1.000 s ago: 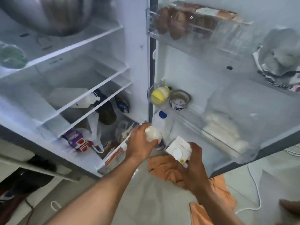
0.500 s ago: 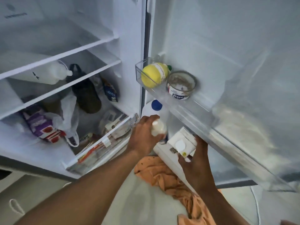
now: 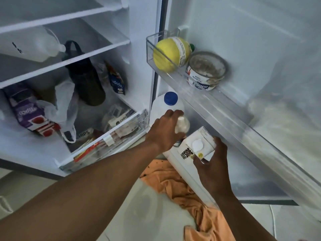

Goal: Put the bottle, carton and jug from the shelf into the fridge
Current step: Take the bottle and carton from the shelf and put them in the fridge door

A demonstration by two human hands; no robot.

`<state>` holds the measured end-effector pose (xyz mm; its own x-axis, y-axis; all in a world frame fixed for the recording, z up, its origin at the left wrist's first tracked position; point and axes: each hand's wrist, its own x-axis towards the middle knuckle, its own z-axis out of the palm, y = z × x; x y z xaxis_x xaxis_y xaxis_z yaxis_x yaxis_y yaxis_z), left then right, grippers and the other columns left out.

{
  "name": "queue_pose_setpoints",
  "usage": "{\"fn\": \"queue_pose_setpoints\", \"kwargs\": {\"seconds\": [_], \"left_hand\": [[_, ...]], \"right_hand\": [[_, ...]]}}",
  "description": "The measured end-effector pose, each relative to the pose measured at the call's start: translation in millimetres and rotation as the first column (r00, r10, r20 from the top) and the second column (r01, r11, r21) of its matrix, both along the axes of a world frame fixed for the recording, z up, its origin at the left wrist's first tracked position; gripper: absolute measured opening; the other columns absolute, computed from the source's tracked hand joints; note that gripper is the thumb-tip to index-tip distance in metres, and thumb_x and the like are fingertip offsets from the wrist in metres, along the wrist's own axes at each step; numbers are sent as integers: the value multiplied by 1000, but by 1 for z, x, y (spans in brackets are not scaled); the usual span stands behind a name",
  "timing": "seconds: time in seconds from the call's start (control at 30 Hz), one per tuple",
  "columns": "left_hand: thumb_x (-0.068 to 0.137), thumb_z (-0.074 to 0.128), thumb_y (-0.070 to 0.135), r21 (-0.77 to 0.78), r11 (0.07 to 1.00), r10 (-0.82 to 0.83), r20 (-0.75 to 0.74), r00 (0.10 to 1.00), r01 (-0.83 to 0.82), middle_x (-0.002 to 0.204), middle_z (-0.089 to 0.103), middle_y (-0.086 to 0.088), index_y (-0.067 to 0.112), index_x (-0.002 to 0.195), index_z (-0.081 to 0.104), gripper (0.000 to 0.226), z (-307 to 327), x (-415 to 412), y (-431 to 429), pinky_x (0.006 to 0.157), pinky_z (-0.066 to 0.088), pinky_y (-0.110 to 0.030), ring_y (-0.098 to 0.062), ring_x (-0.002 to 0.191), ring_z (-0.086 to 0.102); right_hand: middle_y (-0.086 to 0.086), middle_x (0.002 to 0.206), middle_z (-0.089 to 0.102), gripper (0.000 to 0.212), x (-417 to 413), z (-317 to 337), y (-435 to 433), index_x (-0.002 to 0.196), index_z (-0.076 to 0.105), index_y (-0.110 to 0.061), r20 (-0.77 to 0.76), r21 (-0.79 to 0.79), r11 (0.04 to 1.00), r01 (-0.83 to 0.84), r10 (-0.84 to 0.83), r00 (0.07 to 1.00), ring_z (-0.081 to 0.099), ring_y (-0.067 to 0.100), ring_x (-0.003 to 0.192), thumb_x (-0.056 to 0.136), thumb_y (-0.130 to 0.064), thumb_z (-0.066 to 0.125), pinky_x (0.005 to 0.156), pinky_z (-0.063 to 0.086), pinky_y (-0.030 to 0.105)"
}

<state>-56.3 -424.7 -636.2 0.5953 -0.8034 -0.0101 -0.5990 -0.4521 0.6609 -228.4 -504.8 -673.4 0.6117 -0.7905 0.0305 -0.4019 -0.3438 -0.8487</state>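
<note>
My left hand [image 3: 165, 131] wraps its fingers around the top of the bottle [image 3: 182, 125], whose body is hidden behind my hand and the carton [image 3: 197, 145]. My right hand [image 3: 212, 164] pinches the carton's near right corner, just right of the bottle, at the low door shelf [image 3: 189, 176]. The blue-capped jug [image 3: 171, 101] stands just beyond, its lower part hidden.

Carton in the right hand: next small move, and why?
Probably lower the carton straight down into the bottom door bin. The right hand holds it at the rim, beside the bottle the left hand grips, with the jug already in the bin.
</note>
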Motion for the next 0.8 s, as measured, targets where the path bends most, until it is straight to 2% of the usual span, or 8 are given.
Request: {"fn": "queue_pose_setpoints", "kwargs": {"seconds": [0.1, 0.2, 0.37, 0.57, 0.63, 0.7, 0.73, 0.8], "left_hand": [[80, 76, 29, 6, 1000, -4, 23, 1000, 3, 126, 59, -11, 19, 135, 40, 67, -6, 0, -5, 87, 51, -45, -37, 102, 61], [81, 75, 29, 30, 1000, -4, 43, 999, 3, 114, 63, -14, 16, 124, 37, 59, -11, 1, -7, 79, 51, -45, -39, 92, 62], [82, 74, 30, 30, 999, -21, 82, 996, 19, 112, 61, -13, 13, 123, 41, 56, -20, 0, -9, 74, 46, -41, -37, 89, 60], [85, 70, 35, 41, 999, -7, 125, 992, 2, 120, 54, -11, 16, 133, 41, 59, -20, 0, -17, 73, 42, -39, -39, 93, 59], [85, 68, 37, 46, 999, 13, 131, 991, -19, 121, 53, -10, 18, 134, 40, 59, -20, -1, -19, 71, 39, -37, -39, 93, 60], [86, 67, 39, 60, 998, 10, 139, 990, -18, 123, 53, -8, 21, 137, 38, 62, -21, -2, -19, 70, 38, -37, -40, 93, 60], [86, 67, 41, 73, 997, 4, 137, 991, -14, 126, 52, -8, 22, 141, 35, 66, -22, -3, -18, 70, 38, -37, -40, 94, 61], [87, 66, 44, 108, 994, 1, 133, 991, -16, 135, 48, -7, 24, 149, 24, 78, -24, -5, -14, 71, 38, -37, -40, 98, 61]], "right_hand": [[-6, 126, 41, 77, 3, -3, -4, 138, 39, -15, -6, -27, 1000, -4, 4, 1000, 45, 6, 119, 73, 5, 76, 82, 48, 4], [-4, 126, 39, 77, 4, -9, -6, 138, 38, -10, -17, -21, 999, -29, 29, 999, 41, -5, 112, 73, 7, 75, 71, 36, -9], [3, 130, 41, 77, 6, -21, -5, 139, 38, -8, -59, -16, 999, -36, 35, 998, 44, 11, 118, 74, 5, 76, 71, 35, -9], [15, 135, 42, 78, 7, -33, -9, 141, 35, -5, -104, -57, 998, -22, 16, 994, 44, 12, 116, 76, 3, 76, 72, 34, -10], [15, 142, 36, 83, 6, -33, -13, 146, 29, -7, -129, -40, 998, -45, 39, 991, 45, 18, 125, 78, 0, 75, 87, 43, 2], [14, 150, 27, 89, 4, -31, -18, 151, 19, -10, -155, -12, 997, -71, 68, 986, 38, 25, 137, 81, -3, 74, 106, 45, 33], [15, 153, 24, 91, 2, -30, -19, 152, 16, -10, -174, -20, 996, -84, 79, 982, 33, 26, 141, 82, -6, 74, 110, 40, 42], [15, 157, 17, 96, 0, -30, -19, 154, 10, -12, -223, -58, 993, -106, 91, 971, 25, 25, 144, 83, -14, 74, 114, 32, 39]]}}
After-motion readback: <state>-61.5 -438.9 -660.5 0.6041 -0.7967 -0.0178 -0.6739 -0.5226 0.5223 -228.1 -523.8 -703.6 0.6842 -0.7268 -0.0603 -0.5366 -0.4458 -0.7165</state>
